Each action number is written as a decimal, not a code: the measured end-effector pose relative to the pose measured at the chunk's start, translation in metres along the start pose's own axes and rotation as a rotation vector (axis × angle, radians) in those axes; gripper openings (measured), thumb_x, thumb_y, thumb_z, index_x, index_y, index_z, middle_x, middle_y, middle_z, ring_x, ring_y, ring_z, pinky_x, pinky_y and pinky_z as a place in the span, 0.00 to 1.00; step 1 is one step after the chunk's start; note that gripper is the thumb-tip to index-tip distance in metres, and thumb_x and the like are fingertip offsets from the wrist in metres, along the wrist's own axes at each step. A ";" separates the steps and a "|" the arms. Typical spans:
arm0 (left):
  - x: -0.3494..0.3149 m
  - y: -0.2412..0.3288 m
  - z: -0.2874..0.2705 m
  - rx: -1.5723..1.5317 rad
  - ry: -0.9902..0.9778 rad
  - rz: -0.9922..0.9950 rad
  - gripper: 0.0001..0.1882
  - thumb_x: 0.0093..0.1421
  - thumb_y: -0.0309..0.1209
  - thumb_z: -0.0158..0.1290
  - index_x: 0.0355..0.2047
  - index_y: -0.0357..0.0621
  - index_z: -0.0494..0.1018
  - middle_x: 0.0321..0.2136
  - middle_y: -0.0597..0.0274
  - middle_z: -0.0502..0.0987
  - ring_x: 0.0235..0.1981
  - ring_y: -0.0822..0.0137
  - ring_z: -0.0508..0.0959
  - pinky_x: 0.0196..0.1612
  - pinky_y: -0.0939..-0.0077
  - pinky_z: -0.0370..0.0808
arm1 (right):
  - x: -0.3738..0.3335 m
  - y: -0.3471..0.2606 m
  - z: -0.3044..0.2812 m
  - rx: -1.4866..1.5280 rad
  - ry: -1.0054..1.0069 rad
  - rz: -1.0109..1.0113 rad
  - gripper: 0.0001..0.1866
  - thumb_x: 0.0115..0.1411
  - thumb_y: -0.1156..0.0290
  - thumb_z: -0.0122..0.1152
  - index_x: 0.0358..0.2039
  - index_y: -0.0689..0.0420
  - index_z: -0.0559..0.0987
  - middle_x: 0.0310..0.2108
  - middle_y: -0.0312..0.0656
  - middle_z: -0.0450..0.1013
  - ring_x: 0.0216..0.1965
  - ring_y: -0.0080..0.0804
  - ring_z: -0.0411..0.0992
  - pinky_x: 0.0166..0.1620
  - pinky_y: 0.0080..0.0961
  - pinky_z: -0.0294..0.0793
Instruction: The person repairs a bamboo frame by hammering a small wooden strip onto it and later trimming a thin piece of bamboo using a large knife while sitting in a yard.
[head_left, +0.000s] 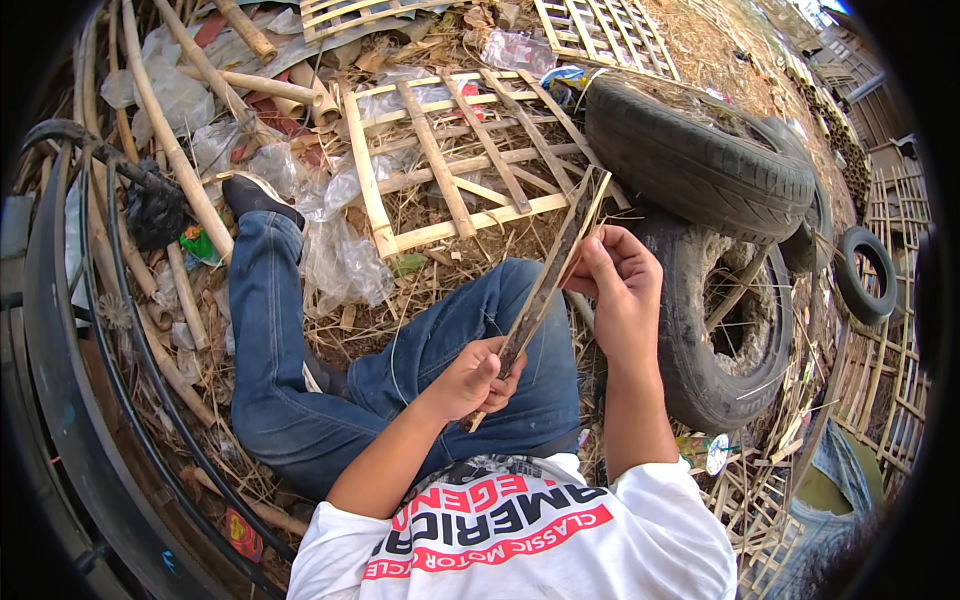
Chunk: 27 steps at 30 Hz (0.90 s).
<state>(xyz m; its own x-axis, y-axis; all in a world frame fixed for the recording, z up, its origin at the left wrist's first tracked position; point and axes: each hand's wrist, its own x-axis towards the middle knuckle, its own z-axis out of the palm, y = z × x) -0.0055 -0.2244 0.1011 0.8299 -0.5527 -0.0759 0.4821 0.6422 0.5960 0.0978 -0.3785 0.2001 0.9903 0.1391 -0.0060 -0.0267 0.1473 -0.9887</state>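
Note:
My left hand (478, 380) is closed around the lower end of a split bamboo strip (541, 292), dark along its face and pale at the edges. The strip slants up and to the right across my bent leg. Near its upper part, my right hand (617, 276) pinches with thumb and fingers at the strip's pale edge, where a thin sliver seems to stand apart. What exactly lies between those fingertips is too small to make out. Just beyond my knee, a bamboo lattice panel (437, 167) lies on the littered ground.
Worn tyres (700, 160) are piled at the right, and a smaller tyre (866, 275) stands farther right. Long bamboo poles (165, 125) and plastic bags (345, 262) cover the left ground. A black metal frame (75, 380) curves along the left edge. Another lattice panel (607, 35) lies at the back.

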 end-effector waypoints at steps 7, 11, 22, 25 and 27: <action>-0.010 0.036 -0.016 0.734 0.299 0.137 0.43 0.51 0.63 0.56 0.52 0.38 0.64 0.42 0.56 0.72 0.47 0.64 0.72 0.52 0.66 0.67 | 0.002 -0.001 0.002 -0.166 -0.156 -0.007 0.06 0.63 0.75 0.56 0.34 0.65 0.74 0.28 0.38 0.76 0.28 0.20 0.75 0.33 0.21 0.79; 0.007 0.086 -0.001 1.068 0.315 0.318 0.38 0.52 0.62 0.57 0.46 0.38 0.70 0.39 0.58 0.75 0.47 0.67 0.73 0.54 0.68 0.67 | -0.001 -0.004 0.011 -0.215 -0.342 0.065 0.05 0.62 0.76 0.57 0.33 0.66 0.75 0.27 0.36 0.75 0.28 0.18 0.74 0.33 0.18 0.77; 0.019 0.084 -0.002 0.750 0.146 0.655 0.19 0.62 0.44 0.55 0.24 0.42 0.68 0.20 0.68 0.66 0.24 0.74 0.68 0.28 0.76 0.63 | -0.014 -0.006 0.025 -0.229 -0.505 0.067 0.05 0.63 0.77 0.55 0.36 0.67 0.75 0.26 0.36 0.74 0.28 0.17 0.73 0.32 0.18 0.75; 0.007 0.086 -0.025 0.624 0.174 0.820 0.21 0.65 0.45 0.50 0.19 0.48 0.61 0.18 0.68 0.63 0.22 0.68 0.69 0.31 0.68 0.66 | -0.005 -0.014 0.014 -0.240 -0.339 0.056 0.05 0.64 0.77 0.53 0.36 0.67 0.73 0.26 0.38 0.73 0.28 0.21 0.74 0.32 0.18 0.76; -0.006 0.094 -0.035 0.691 0.216 0.850 0.22 0.65 0.46 0.49 0.20 0.46 0.61 0.18 0.65 0.64 0.21 0.67 0.69 0.32 0.68 0.66 | 0.003 -0.013 0.003 -0.257 -0.319 -0.013 0.06 0.65 0.76 0.52 0.34 0.67 0.72 0.25 0.40 0.73 0.27 0.24 0.75 0.32 0.20 0.78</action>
<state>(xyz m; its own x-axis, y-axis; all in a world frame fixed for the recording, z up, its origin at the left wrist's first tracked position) 0.0449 -0.1421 0.1298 0.8794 0.0731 0.4704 -0.4695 0.2964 0.8317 0.1009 -0.3770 0.2137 0.8971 0.4416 0.0130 0.0603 -0.0932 -0.9938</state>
